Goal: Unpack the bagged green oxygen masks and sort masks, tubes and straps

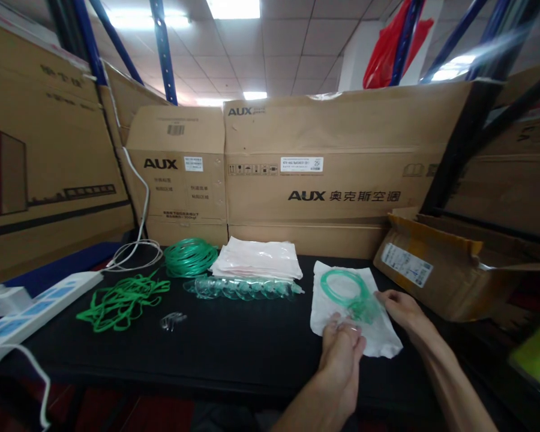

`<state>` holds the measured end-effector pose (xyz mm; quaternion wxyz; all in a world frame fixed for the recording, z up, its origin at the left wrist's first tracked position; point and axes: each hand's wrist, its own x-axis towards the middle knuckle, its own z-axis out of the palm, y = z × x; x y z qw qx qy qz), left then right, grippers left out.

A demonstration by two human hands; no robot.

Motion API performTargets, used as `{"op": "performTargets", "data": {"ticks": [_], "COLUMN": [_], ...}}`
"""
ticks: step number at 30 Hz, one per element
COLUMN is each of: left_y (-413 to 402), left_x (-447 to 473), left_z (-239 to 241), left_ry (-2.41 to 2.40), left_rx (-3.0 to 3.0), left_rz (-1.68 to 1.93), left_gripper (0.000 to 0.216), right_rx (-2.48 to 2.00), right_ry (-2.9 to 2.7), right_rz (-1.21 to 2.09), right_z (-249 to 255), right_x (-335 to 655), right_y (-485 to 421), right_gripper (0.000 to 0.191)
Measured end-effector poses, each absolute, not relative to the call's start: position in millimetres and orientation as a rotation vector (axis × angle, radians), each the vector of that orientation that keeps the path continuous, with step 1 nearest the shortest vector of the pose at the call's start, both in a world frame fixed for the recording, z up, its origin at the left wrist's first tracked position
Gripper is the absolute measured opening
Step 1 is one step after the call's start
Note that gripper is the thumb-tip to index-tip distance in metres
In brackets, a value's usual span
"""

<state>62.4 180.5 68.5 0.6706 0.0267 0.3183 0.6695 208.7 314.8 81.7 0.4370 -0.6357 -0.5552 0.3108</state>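
Left grip (342, 351): fingers gathered at the near edge of a white pouch (384, 341); cannot tell whether they pinch it or only press on it. Right grip (400, 308): fingertips drawn together, pinching the pouch's right edge.

Pouch lies on the black counter (234, 348), beyond the left grip and just left of the right. A green tubing ring (326, 288) and a crumpled clear-green piece (362, 307) show on its face; inside or on top, cannot tell.

Left of and beyond the left grip: a row of clear-green cups (247, 290), a white stack (258, 258) behind it, a green coil (189, 258). Farther left: green straps (123, 300) and small metal pieces (173, 321). Beyond and right of the right grip: an open carton (450, 288).
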Motion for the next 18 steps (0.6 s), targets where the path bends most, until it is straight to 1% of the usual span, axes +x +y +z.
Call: {"op": "performTargets", "data": {"ticks": [2,4,6,10,15,18], "left_y": [182,185,189,199,211,216], "left_x": [65,67,69,72,73,76], "left_z": [74,79,82,84,85,88], "left_ry": [0.718,0.685,0.645,0.629,0.672,0.704], "left_rx": [0.044,0.068,0.095,0.086,0.178,0.256], "left_rz": [1.518,1.517,1.511,1.535,1.537,1.563], "left_gripper": [0.028,0.014,0.007,0.017,0.045,0.052], "right_rx": [-1.460,-1.349,-1.263,-1.164,-1.041,-0.999], "right_ry": [-1.328,-1.259,-1.180,-1.074,-0.999,-0.961], "right_rz": [0.842,0.900,0.930,0.949,0.990,0.968], "right_z": [83,85,86,90,95,97], "right_x": [204,199,195,190,188,185], "right_y": [307,297,286,268,254,248], "right_gripper": [0.019,0.024,0.029,0.030,0.022,0.020]}}
